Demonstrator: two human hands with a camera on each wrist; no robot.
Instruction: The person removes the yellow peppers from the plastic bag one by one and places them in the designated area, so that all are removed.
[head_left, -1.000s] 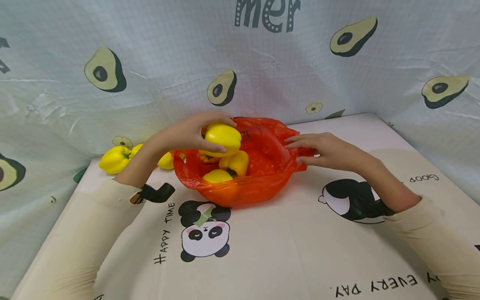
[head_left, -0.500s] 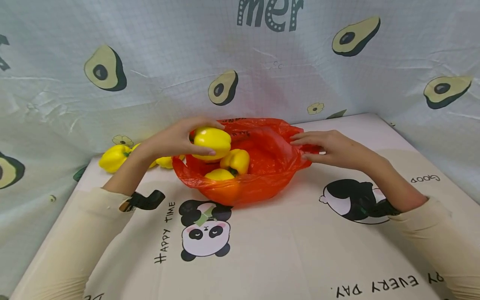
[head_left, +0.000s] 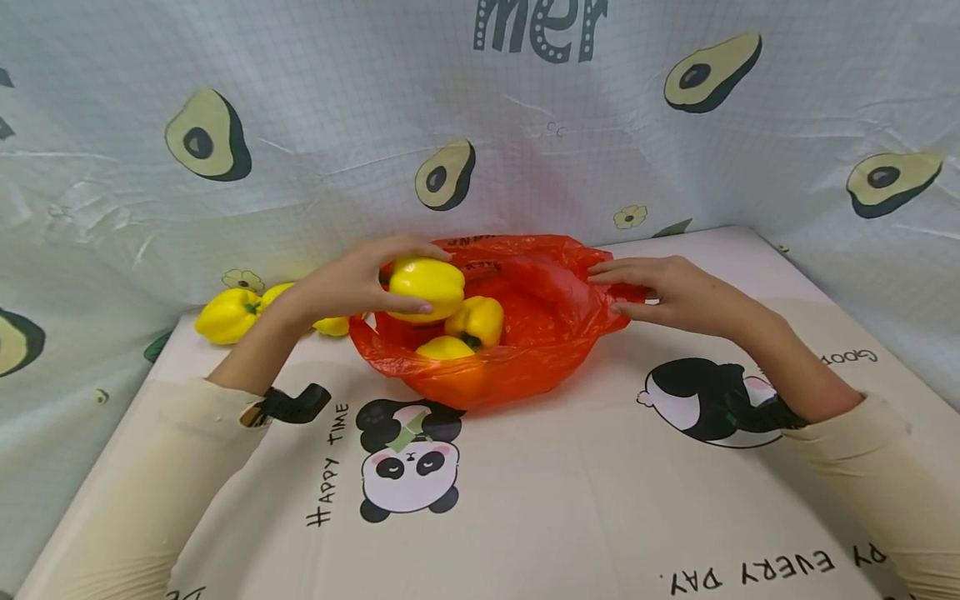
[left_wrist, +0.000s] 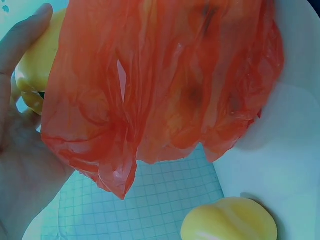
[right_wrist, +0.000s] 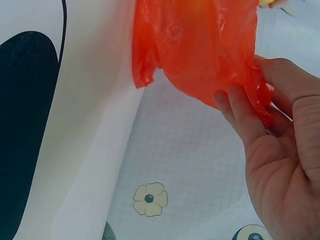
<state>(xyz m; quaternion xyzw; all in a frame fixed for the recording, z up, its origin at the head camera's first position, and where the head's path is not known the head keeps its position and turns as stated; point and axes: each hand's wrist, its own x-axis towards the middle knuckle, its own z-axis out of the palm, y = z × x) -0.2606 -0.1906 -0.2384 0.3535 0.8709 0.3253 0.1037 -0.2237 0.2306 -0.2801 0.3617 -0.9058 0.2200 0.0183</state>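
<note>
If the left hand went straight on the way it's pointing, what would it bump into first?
Beyond the yellow pepper that the left hand holds, probably the inner back wall of the red bag; depth is hard to judge, so the nearest bagged pepper might come first.

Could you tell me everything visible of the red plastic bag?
The thin, crumpled red plastic bag sits on the pale printed tabletop, its wide mouth open upward. Dark lettering marks its far side, and yellow shows through its translucent near wall. At least two yellow bell peppers lie inside. The right grip pinches its right edge; the left grip holds another pepper at its left.
</note>
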